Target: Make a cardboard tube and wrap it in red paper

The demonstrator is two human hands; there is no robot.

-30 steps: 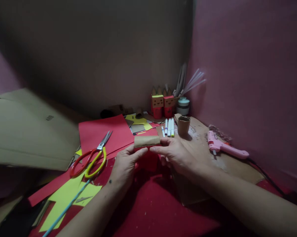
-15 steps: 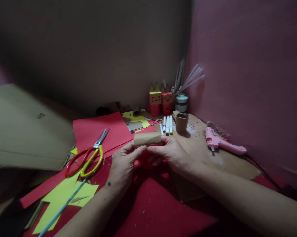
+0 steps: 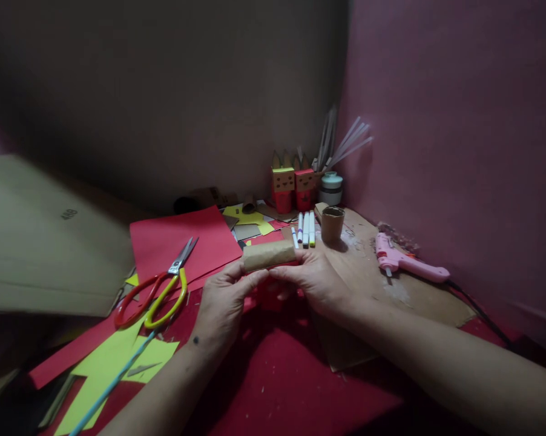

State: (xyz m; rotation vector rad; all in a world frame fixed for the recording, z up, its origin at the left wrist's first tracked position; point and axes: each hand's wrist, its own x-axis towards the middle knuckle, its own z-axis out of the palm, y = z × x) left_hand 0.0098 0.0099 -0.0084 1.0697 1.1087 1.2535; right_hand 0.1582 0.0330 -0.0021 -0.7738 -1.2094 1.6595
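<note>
Between my two hands is a brown cardboard tube [image 3: 269,255], lying crosswise with a red strip along its lower edge. My left hand [image 3: 225,297] grips its left end, thumb along the near side. At the right end, my right hand [image 3: 316,278] is closed on it, its thumb almost meeting the other one. Fingers behind and under the tube are partly hidden. Scissors [image 3: 175,269] with red and yellow handles lie to the left on red paper [image 3: 182,236]. Beyond the right hand stands a short brown cardboard cup [image 3: 332,225].
A pink glue gun [image 3: 404,263] rests on a cardboard sheet [image 3: 422,306] at the right, its cord trailing off. Several markers [image 3: 306,230] lie behind the tube. Two decorated boxes [image 3: 283,181] and a lidded jar [image 3: 331,189] stand in the corner. Yellow paper scraps [image 3: 105,357] lie front left.
The view has shifted slightly, so the surroundings sit a little further left. Both hands keep the same hold on the tube, which looks tilted a touch more.
</note>
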